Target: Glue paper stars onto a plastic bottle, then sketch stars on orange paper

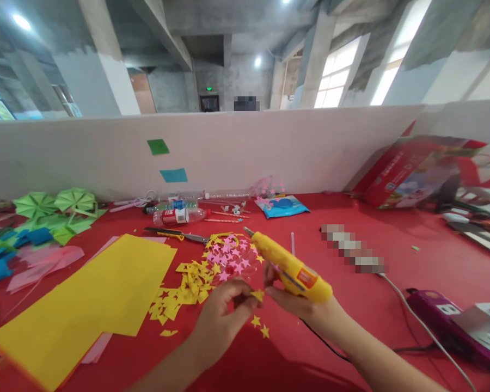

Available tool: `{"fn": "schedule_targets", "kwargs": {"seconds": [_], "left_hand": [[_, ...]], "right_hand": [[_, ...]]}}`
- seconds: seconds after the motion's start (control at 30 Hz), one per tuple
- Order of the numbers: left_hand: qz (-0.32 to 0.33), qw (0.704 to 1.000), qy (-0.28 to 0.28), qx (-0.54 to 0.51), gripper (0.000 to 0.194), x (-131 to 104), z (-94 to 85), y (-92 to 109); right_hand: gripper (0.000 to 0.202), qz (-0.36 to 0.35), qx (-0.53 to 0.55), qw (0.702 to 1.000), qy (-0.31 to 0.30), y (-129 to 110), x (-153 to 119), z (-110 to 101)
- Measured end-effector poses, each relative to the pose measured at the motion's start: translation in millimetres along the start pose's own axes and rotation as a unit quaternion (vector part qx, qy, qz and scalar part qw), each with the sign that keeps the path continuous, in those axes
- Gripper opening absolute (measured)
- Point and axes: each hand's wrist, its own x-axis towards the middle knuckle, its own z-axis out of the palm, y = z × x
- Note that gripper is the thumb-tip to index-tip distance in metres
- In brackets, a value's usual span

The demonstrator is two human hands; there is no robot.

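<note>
Between thumb and fingers, my left hand [228, 307] pinches a small yellow paper star [258, 295]. My right hand [288, 291] is wrapped round a yellow glue gun [289, 265], whose nozzle points up and to the left, away from the star. Two loose yellow stars [260, 325] lie on the red table just below my hands. Beyond my left hand are a heap of yellow paper scraps [194, 280] and a pile of pink stars [233, 253]. Scissors [179, 235] with a yellow handle rest behind these.
Yellow paper sheets [93, 305] cover the left front. Green folded paper [36, 209] sits further left. Plastic bottles [179, 216] and a blue packet [282, 206] line the white partition [228, 147]. At right are a red bag [408, 171], a purple power strip [449, 321] and cords.
</note>
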Motion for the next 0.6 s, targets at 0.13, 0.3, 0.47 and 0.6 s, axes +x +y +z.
{"fn": "schedule_targets", "kwargs": {"seconds": [0.13,0.3,0.47,0.6], "left_hand": [[0.043,0.997,0.012,0.061,0.017,-3.2,3.3,-14.5],[0.041,0.997,0.001,0.071,0.018,-10.1,6.9,-30.0],[0.041,0.998,0.039,0.039,0.018,-12.4,6.3,-37.9],[0.057,0.993,0.104,0.006,0.016,-13.3,-1.0,-42.7]], "right_hand": [[0.008,-0.039,-0.08,0.995,-0.038,31.2,-8.8,6.9],[0.015,-0.106,-0.079,0.989,-0.061,44.0,-20.1,8.8],[0.016,-0.14,-0.09,0.985,-0.054,39.1,-18.3,9.7],[0.02,-0.146,-0.099,0.984,-0.036,35.8,-16.3,2.2]]}}
